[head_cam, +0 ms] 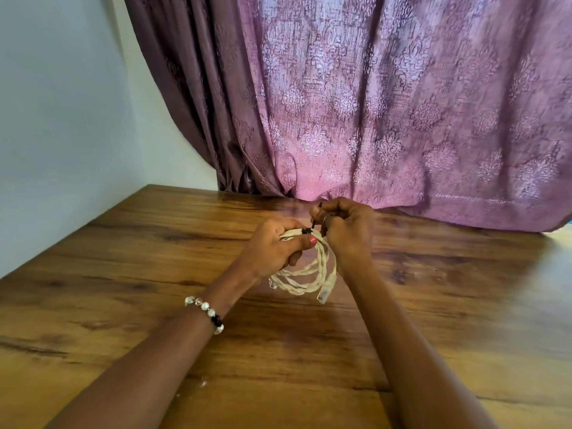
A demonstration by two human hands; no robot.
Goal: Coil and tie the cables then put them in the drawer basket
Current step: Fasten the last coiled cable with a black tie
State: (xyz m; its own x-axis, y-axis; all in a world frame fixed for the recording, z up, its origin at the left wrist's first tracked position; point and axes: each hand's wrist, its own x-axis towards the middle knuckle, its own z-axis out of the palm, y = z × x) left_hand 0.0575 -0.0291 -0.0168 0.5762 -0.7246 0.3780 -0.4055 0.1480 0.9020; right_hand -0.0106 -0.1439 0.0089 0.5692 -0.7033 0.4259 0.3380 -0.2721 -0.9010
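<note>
I see the wooden table (154, 305) with a purple curtain (402, 103) on its far side. Above the table, the left hand (272, 249) grips the coiled white cable (309, 274), fingers curled round it. The right hand (346, 227) pinches a thin black tie (313, 225); its far end is hidden.

no readable text, no labels, no brands, no numbers anywhere in view
</note>
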